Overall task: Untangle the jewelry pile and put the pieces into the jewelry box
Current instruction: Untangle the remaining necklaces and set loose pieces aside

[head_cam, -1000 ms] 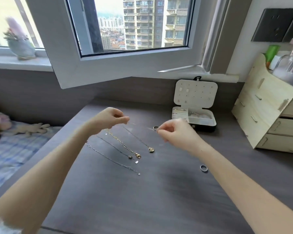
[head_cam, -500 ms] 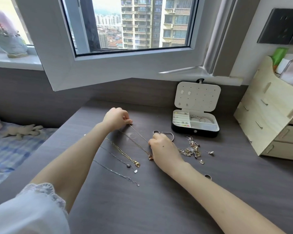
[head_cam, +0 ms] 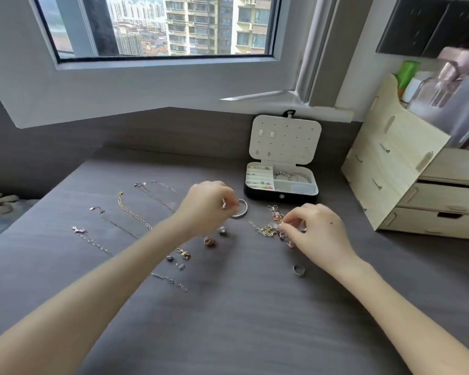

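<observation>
The untangling step is in hand, judging by how things lie: several chains are already stretched out in separate rows toward the left edge of the tabletop (head_cam: 241, 326), among them a gold chain (head_cam: 134, 215), while the jewelry pile (head_cam: 268, 229) sits knotted near the far edge, just in front of the jewelry box (head_cam: 280, 197). The box stands open against the far edge, with its lid upright and a few pieces already in its compartments. The right hand (head_cam: 318, 234) has thumb and forefinger drawn together in a pinch on the right side of the pile and the other fingers curled loosely. The left hand (head_cam: 207, 209) hangs with fingers curled in, just beside a silver bangle (head_cam: 238, 216). Something small glints at its fingertips, but whether it is gripped cannot be told. A ring (head_cam: 299, 270) lies loose nearer the front edge, by the right wrist. The next move probably calls for teasing one strand free with a light pull (a hard tug would likely tighten the knot), the left hand steadying the rest. Freed pieces then have to go into the box. No brand, label or writing is legible anywhere.
</observation>
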The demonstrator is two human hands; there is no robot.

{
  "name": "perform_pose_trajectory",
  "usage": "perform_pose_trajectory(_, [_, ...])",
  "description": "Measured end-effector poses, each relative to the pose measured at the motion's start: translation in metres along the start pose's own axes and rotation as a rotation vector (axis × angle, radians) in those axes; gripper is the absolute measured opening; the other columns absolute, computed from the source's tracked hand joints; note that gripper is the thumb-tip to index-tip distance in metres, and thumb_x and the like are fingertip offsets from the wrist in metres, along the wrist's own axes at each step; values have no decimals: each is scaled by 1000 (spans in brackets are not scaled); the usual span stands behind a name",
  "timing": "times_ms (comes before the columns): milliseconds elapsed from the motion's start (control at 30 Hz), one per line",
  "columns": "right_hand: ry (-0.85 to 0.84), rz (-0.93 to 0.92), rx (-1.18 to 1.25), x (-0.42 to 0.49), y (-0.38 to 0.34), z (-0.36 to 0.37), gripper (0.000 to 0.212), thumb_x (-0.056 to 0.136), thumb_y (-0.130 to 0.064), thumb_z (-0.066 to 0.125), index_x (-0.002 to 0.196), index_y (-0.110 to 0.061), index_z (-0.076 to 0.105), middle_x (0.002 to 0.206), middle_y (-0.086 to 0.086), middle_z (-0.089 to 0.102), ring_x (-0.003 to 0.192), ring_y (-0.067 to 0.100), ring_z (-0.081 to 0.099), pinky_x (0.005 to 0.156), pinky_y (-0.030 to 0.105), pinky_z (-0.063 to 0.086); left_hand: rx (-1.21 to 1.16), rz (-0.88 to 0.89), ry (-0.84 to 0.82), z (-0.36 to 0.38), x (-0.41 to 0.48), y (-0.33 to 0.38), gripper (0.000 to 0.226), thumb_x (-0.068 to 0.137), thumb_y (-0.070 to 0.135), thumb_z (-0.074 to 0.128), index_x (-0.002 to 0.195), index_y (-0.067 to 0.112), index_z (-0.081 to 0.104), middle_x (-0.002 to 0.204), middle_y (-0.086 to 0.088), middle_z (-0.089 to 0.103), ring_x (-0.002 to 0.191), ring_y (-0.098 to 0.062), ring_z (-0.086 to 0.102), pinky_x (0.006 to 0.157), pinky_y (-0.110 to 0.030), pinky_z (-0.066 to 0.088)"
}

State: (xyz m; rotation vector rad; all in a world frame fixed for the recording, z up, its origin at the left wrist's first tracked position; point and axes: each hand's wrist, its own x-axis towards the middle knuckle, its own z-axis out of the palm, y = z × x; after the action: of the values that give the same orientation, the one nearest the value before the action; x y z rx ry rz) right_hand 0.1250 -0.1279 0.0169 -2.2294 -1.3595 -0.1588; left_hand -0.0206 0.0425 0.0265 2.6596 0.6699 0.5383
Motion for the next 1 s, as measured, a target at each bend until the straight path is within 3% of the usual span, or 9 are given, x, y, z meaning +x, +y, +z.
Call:
perform_pose_trajectory(67, [-18, 18, -4, -7, 4, 1, 19, 81, -40, 69, 90, -24, 69, 80, -9, 61, 84, 14, 49, 66, 26, 29, 6, 146, -55, 17, -10, 22, 10, 86, 22, 63, 87, 19, 73, 88, 1, 65, 87, -24, 59, 79, -35, 42])
perform_pose_trajectory(200, [20, 29, 16, -14, 4, 11, 23, 80, -39, 71, 94, -21, 66, 76, -9, 56, 84, 18, 52, 68, 27, 32, 112, 299, -32, 44, -20, 43, 24, 76, 13, 51, 84, 19, 73, 82, -1, 67, 74, -30, 60, 68, -41, 45])
perform_pose_trajectory(433, [12, 37, 29, -17, 20, 16, 10, 81, -20, 68, 75, -16, 61, 74, -4, 58, 79, 22, 56, 67, 31, 39, 167, 293, 39, 50, -32, 43, 20, 70, 9, 54, 77, 18, 70, 76, 0, 62, 64, -27, 60, 56, -39, 47])
perform_pose_trajectory(700, [36, 83, -14, -17, 48, 3, 4, 82, -18, 66, 79, -17, 63, 75, -4, 60, 77, 22, 57, 68, 33, 43, 44, 281, -57, 40, -48, 45, 24, 77, 9, 52, 83, 21, 71, 83, 0, 61, 72, -26, 60, 62, -39, 47])
perform_pose_trajectory(800, [89, -49, 11, -21, 40, -1, 9, 79, -29, 69, 79, -20, 65, 73, -8, 58, 73, 17, 52, 64, 28, 39, -21, 253, -122, 35, -54, 43, 24, 81, 13, 51, 87, 24, 72, 91, 3, 60, 79, -23, 58, 71, -35, 46])
perform_pose_trajectory(900, [-108, -190, 105, -33, 26, -7, 23, 71, -49, 65, 78, -27, 65, 74, -14, 56, 75, 8, 45, 66, 18, 36, -90, 205, -182, 30, -59, 41, 23, 87, 12, 55, 92, 28, 71, 94, 7, 57, 79, -9, 51, 71, -25, 43])
perform_pose_trajectory(1000, [-292, -237, 110, -35, 26, -8, 23, 71, -52, 66, 78, -30, 64, 75, -14, 55, 77, 7, 44, 68, 22, 38, -146, 143, -208, 26, -64, 42, 18, 91, 15, 58, 98, 26, 70, 91, 11, 53, 70, 4, 47, 66, -13, 38])
